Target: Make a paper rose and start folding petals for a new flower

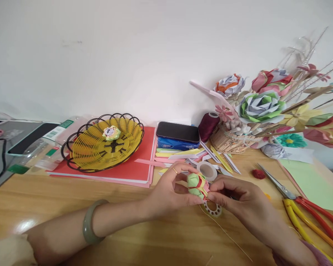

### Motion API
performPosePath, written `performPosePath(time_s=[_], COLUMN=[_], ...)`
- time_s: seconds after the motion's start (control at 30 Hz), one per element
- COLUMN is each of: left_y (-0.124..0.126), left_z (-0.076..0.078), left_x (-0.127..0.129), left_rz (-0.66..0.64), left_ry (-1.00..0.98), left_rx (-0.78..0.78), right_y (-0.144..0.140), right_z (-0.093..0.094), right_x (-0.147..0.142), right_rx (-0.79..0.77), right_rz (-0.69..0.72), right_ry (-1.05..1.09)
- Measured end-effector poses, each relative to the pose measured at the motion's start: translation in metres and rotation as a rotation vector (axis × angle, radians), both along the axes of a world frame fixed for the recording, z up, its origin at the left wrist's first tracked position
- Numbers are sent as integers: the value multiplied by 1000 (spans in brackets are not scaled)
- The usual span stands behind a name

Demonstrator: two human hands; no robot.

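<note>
Between my two hands is a small folded paper flower (198, 186) in green, yellow, red and pink. My left hand (172, 190) is closed around its left side, thumb below and fingers above. The fingertips of my right hand (233, 194) pinch its right edge. A thin thread (227, 234) trails from beneath the flower across the table. Just under my hands lies a pale ring with holes (213, 208), partly hidden. Behind the flower sits a roll of tape (207, 170).
A yellow woven basket (80, 153) holding a small paper flower rests on red paper (147, 147). Paper strips (177, 157), a phone (177, 132) and a maroon thread spool (209, 125) lie behind. Scissors (291, 195) and a basket of paper flowers (230, 140) are right.
</note>
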State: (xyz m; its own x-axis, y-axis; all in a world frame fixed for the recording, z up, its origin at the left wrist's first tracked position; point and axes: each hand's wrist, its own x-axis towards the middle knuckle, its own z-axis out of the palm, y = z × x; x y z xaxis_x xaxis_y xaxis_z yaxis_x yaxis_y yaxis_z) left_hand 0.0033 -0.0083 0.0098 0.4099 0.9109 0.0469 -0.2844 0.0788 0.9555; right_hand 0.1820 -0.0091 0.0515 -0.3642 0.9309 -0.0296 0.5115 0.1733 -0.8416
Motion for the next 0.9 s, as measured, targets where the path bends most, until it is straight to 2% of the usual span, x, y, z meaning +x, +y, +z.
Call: performPosePath(time_s=[0.23, 0.43, 0.6, 0.9], left_y=[0, 1, 1, 0], left_z=[2, 0, -1, -1], left_x=[1, 1, 0, 1], left_rz=[22, 27, 49, 51], left_ry=[14, 27, 34, 60], left_rx=[-26, -44, -68, -53], right_y=[0, -5, -5, -3], right_z=[-2, -13, -6, -6], right_x=[3, 3, 1, 2], right_rx=[75, 234, 211, 246], right_rz=[108, 93, 128, 54], right_ry=[-76, -196, -207, -175])
